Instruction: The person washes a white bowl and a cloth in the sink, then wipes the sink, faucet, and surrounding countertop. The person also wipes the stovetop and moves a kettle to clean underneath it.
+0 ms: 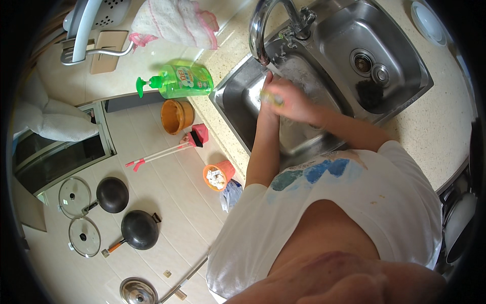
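Note:
My right hand (291,95) is closed around a small yellow-green item (274,99), blurred and possibly a sponge. It presses against my left hand (268,80), whose palm and most fingers are hidden behind it. Whether my left hand grips anything, I cannot tell. Both hands are over the left basin (239,95) of a stainless steel double sink. Just beyond my fingertips is the mouth of the curved chrome faucet (255,41), with water running from it. Wet, foamy-looking patches show on the basin floor.
Left of the sink stands a green dish soap pump bottle (186,81). The right basin (351,30) holds a drain strainer (380,74) and a black scrubber-like thing (370,93). A white cloth (171,22) hangs above; woks (139,230) and glass lids (84,237) are at left.

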Available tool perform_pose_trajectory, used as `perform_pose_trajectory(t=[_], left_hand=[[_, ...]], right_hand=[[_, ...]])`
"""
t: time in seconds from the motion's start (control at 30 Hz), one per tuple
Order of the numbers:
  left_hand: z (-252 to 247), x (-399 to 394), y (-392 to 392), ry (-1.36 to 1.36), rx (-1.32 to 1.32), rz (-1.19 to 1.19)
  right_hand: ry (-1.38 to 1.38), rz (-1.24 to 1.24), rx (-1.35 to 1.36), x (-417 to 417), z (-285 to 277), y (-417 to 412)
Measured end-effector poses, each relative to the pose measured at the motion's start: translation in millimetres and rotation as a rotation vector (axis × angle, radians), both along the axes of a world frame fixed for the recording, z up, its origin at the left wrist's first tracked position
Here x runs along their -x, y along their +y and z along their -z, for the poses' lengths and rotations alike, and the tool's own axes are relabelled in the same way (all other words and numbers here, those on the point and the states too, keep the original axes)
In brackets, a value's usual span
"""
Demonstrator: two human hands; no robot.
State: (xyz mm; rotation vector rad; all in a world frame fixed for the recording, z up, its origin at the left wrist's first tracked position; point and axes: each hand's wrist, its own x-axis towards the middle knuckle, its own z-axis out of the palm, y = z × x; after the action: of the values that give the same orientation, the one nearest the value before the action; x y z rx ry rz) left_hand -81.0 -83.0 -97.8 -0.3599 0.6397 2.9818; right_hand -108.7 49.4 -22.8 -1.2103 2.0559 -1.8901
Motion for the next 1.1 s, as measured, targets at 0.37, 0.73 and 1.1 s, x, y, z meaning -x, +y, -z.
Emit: perform_pose_trajectory(t=[0.37,0.73,1.1], left_hand=[[-18.6,4.6,29.4,-0.064,0.127,-0.138],[-63.6,-12.3,37.4,-0.143,0.443,-0.381],[13.9,-26.0,37.0,-0.207,0.302,-0.626]], right_hand=[[0.213,0.243,-0.166,25.8,29.9,-15.6],[-1.573,-0.071,-0.171,56.3,94.3,16.2],[-0.8,-0.148,-0.268,59.4,78.2,32.6]])
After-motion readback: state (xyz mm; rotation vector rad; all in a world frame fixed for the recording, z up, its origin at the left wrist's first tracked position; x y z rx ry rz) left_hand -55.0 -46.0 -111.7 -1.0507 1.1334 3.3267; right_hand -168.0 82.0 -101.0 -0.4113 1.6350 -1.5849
